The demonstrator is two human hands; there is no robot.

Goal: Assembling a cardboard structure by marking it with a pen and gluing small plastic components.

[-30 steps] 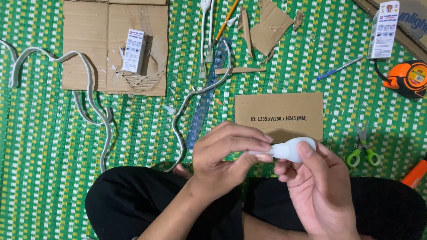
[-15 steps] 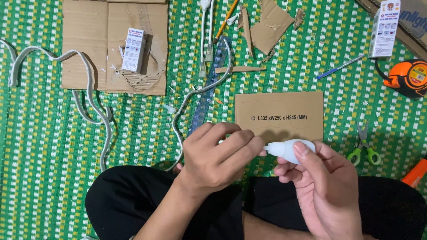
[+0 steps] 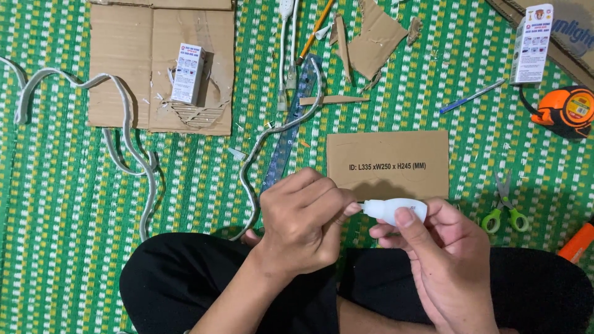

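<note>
I sit cross-legged on a green and white woven mat. My right hand grips a small white squeeze bottle, held sideways with its nozzle pointing left. My left hand is curled at the nozzle, fingertips pinched on the tip; whether a cap is between them is hidden. Just beyond the hands lies a rectangular cardboard piece with printed lettering.
A grey flexible strip snakes across the left; a second one and a blue ruler lie at centre. Cut cardboard sheet with a small box, green-handled scissors, orange tape measure, pen, pencil, cardboard scraps.
My left hand's fingers have closed tighter around the bottle's nozzle; the bottle and right hand have stayed nearly in place.
</note>
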